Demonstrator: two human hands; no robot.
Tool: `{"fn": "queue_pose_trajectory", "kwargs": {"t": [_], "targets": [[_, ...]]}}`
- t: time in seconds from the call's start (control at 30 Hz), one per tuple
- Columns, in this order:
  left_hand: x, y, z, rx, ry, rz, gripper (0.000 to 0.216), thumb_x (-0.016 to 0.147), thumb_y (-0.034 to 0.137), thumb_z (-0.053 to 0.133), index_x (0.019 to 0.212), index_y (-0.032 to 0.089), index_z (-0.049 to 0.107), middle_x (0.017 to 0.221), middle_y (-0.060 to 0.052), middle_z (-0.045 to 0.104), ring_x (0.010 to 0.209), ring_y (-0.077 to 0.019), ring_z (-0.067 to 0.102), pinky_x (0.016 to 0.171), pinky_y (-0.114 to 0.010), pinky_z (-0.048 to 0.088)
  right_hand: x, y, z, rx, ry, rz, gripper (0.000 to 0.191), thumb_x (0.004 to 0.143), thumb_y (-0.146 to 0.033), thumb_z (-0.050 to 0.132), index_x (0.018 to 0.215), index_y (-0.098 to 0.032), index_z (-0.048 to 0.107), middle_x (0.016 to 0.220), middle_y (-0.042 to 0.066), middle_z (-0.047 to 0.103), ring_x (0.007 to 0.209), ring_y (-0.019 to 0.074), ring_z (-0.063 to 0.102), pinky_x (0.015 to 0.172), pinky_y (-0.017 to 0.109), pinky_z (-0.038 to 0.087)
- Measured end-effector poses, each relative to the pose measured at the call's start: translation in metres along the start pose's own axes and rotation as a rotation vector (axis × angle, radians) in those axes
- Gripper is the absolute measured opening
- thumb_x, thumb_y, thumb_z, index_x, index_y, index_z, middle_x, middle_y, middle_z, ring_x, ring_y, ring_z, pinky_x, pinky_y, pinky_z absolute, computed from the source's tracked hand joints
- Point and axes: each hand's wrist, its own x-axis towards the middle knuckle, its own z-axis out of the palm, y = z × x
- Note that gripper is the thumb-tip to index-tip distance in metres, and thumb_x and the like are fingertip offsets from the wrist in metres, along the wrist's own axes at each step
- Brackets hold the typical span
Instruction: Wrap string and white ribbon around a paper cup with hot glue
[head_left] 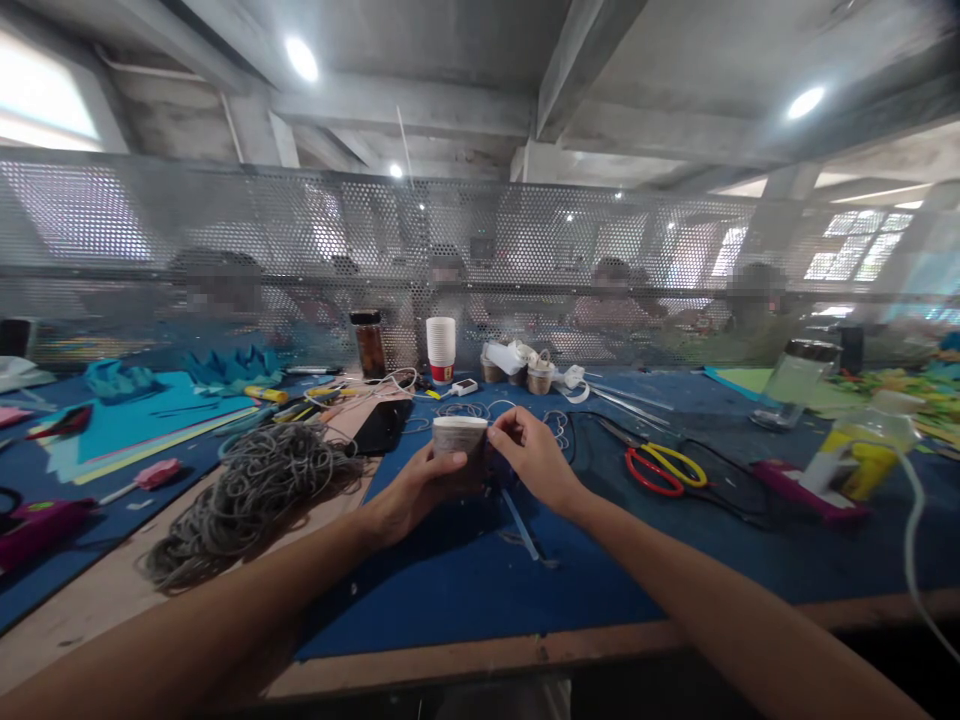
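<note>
My left hand (420,492) is wrapped around a paper cup (460,436) with a white rim and a grey covering on its side, which looks like wound cord. At the cup's right side, my right hand (536,455) pinches thumb and fingers together; what they hold is too small to make out. A clear glue stick (520,523) lies on the blue mat below the right hand. To the left of the cup spreads a big tangled heap of grey cord (259,490). A dark phone (382,427) lies just behind my left hand.
Scissors with red and yellow handles (664,470) lie to the right, near a magenta glue gun (814,490) and a glass jar (796,385). Stacked paper cups (441,350), a dark-filled jar (367,343) and cord-covered cups (538,375) stand before the perforated screen (510,230). People sit beyond it.
</note>
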Motion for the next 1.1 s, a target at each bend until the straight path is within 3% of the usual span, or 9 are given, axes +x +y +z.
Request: {"fn": "queue_pose_trajectory", "kwargs": {"t": [0.33, 0.87, 1.1], "targets": [[-0.0006, 0.0011, -0.0029, 0.001, -0.048, -0.019, 0.043, 0.091, 0.03, 0.065, 0.133, 0.019, 0.066, 0.13, -0.013, 0.068, 0.116, -0.0308, 0.063, 0.103, -0.048, 0.05, 0.0025, 0.0002, -0.0015, 0.084, -0.039, 0.041, 0.013, 0.091, -0.032, 0.063, 0.086, -0.021, 0.059, 0.076, 0.0, 0.07, 0.073, 0.0178, 0.069, 0.072, 0.031, 0.052], [-0.0031, 0.0089, -0.0037, -0.065, -0.069, -0.051, 0.037, 0.089, 0.03, 0.066, 0.124, 0.018, 0.072, 0.121, -0.015, 0.072, 0.114, -0.0337, 0.065, 0.101, -0.049, 0.051, 0.0049, -0.0022, -0.001, 0.301, -0.1, 0.13, 0.022, 0.087, -0.041, 0.069, 0.087, -0.02, 0.06, 0.074, -0.001, 0.07, 0.067, 0.0163, 0.07, 0.071, 0.03, 0.054], [0.0013, 0.0078, -0.0056, 0.021, -0.076, -0.014, 0.042, 0.087, 0.034, 0.072, 0.125, 0.016, 0.071, 0.128, -0.016, 0.071, 0.118, -0.0315, 0.065, 0.103, -0.044, 0.049, 0.0072, 0.0002, -0.0004, 0.216, -0.047, 0.116, 0.024, 0.087, -0.043, 0.068, 0.087, -0.019, 0.062, 0.074, 0.0, 0.07, 0.068, 0.0162, 0.07, 0.07, 0.029, 0.054]]}}
